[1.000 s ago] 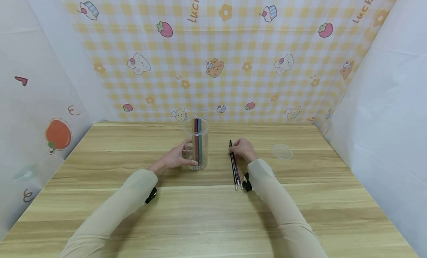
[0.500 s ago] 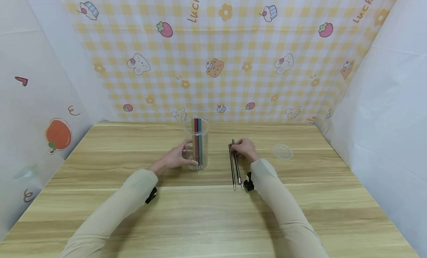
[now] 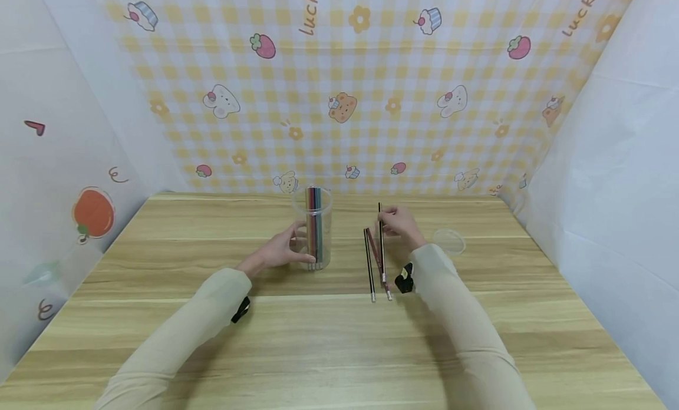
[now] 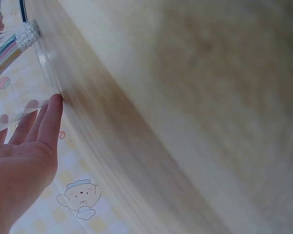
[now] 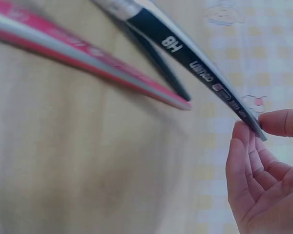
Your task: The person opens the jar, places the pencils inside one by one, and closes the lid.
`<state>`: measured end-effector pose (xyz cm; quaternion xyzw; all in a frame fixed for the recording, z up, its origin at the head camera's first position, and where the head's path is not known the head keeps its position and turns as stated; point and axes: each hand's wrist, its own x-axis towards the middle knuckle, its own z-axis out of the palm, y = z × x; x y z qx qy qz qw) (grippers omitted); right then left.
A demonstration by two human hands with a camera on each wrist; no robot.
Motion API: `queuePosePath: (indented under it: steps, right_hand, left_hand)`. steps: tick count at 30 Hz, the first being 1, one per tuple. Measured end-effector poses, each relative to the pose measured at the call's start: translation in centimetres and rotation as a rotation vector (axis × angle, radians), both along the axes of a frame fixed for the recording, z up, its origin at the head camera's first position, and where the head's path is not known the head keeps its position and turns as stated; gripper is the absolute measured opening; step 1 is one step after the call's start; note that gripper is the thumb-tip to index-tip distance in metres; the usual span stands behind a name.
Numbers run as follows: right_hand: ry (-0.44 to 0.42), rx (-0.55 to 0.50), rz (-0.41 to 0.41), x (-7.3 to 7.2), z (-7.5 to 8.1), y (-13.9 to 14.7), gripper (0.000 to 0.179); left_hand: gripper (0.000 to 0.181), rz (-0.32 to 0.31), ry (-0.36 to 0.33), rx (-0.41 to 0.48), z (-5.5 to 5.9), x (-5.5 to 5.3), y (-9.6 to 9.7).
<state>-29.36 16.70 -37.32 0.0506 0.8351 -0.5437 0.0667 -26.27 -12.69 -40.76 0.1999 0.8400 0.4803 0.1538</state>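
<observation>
A clear plastic cup [image 3: 326, 245] stands upright on the table, with several coloured pencils [image 3: 314, 221] inside, their silver ends down. My left hand [image 3: 278, 250] holds the cup from the left, thumb in front and fingers behind. To the right, my right hand [image 3: 402, 224] pinches a black pencil [image 3: 382, 245] near its far end. In the right wrist view that black pencil [image 5: 200, 66] bears white "HB" lettering, and its silver end points away from the fingers. Below it on the table lie another black pencil [image 3: 369, 268] and a red pencil [image 3: 373, 247].
A round clear lid [image 3: 448, 241] lies flat right of my right hand. Behind the wooden table [image 3: 318, 351] hangs a yellow checked cloth [image 3: 371, 74]. White sheets [image 3: 610, 133] close off both sides.
My right hand has drawn one black pencil out of the small bunch, raising it and carrying it away and to the right. The remaining pencils have spread apart. My left hand and the cup stay put.
</observation>
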Motion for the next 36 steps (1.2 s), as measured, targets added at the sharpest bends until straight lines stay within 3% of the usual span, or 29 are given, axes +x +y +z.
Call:
queuePosePath:
  steps: [11, 20, 32, 36]
  right_hand:
    - [0.064, -0.114, 0.028, -0.8, 3.1, 0.0, 0.033]
    - [0.199, -0.144, 0.053, -0.2, 6.4, -0.9, 0.032]
    - [0.31, -0.204, 0.075, 0.5, 11.0, -2.4, 0.023]
    - [0.334, -0.2, 0.086, 0.8, 12.3, -2.8, 0.025]
  left_hand:
    - [0.092, -0.003, 0.004, -0.003, 0.1, 0.0, 0.0]
    - [0.092, -0.011, 0.001, 0.01, 0.1, 0.0, -0.1]
    - [0.09, -0.013, -0.001, 0.004, 0.2, 0.0, 0.0]
    - [0.087, -0.022, -0.004, 0.008, 1.0, 0.6, 0.1]
